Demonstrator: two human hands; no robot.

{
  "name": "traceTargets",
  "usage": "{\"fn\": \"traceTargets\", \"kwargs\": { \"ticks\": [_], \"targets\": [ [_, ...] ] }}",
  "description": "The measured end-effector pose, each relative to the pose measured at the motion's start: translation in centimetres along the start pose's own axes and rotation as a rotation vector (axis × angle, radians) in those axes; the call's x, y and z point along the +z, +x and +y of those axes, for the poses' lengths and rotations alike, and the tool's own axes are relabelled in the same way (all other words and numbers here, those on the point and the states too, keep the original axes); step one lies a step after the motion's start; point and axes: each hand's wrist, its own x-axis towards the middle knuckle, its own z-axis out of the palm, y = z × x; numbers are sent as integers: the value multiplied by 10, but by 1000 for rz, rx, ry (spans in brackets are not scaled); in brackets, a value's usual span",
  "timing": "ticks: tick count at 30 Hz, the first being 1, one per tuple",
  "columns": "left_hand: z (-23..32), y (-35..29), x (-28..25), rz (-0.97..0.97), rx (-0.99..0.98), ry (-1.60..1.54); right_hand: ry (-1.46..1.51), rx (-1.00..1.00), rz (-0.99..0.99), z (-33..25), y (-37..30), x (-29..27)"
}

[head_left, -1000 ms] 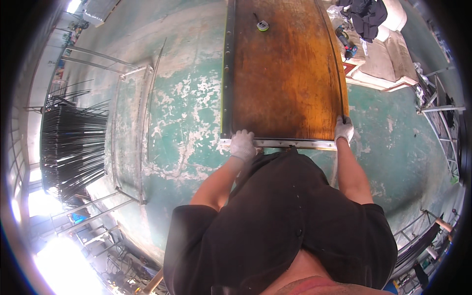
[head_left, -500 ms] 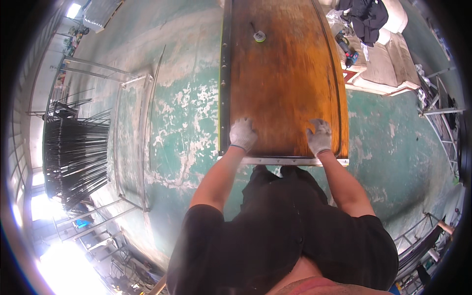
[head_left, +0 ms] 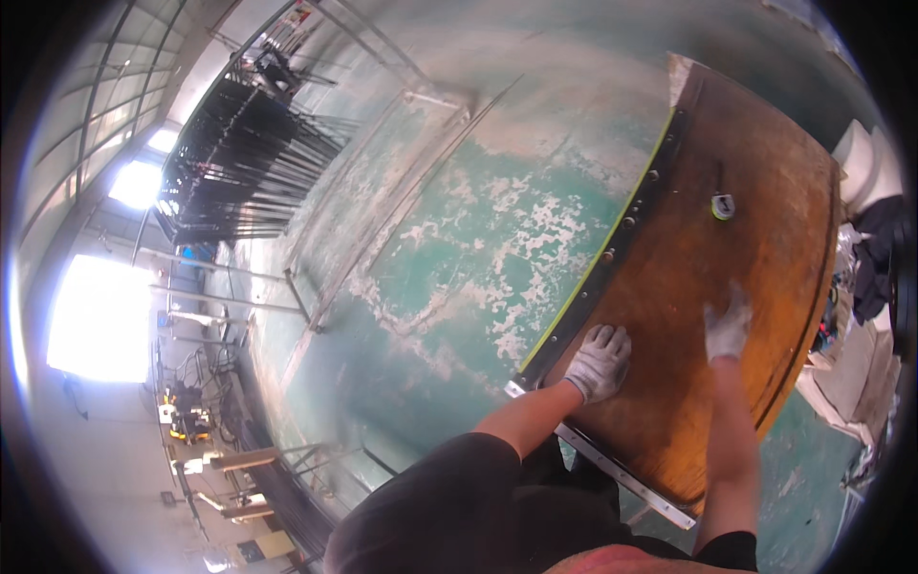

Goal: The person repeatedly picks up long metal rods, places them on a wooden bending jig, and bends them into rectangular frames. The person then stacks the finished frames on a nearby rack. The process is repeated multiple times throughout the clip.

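Note:
A large brown wooden board with worn orange patches lies before me. My left hand, in a whitish work glove, rests on the board near its near left corner; the fingers are slightly bent and hold nothing I can see. Farther right, my right hand, gloved alike and blurred by motion, is over the board with its fingers apart. Beyond both hands lies a small white and yellow-green tape measure. A dark studded strip with a yellow-green edge lines the board's left side, and a metal bar its near end.
On the far right, a beige sofa carries dark cloth. A bundle of thin black rods sits on a metal frame to the left. Worn green floor stretches between frame and board.
The view has swung left, so the board now appears tilted and farther right. My right hand has moved farther up the board, away from the near edge. The left remains near the near left corner.

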Motion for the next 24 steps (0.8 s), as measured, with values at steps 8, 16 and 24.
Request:
{"fn": "traceTargets", "kwargs": {
  "ticks": [8, 16, 24],
  "targets": [
    [0, 9, -5, -19, -21, -50, -99, 127, -156, -67, 199, 8],
    [-5, 10, 4, 21, -3, -82, -85, -11, -84, -43, 191, 65],
    [-1, 3, -2, 40, -48, -127, 838, 323, -208, -34, -78, 47]
  ]
}}
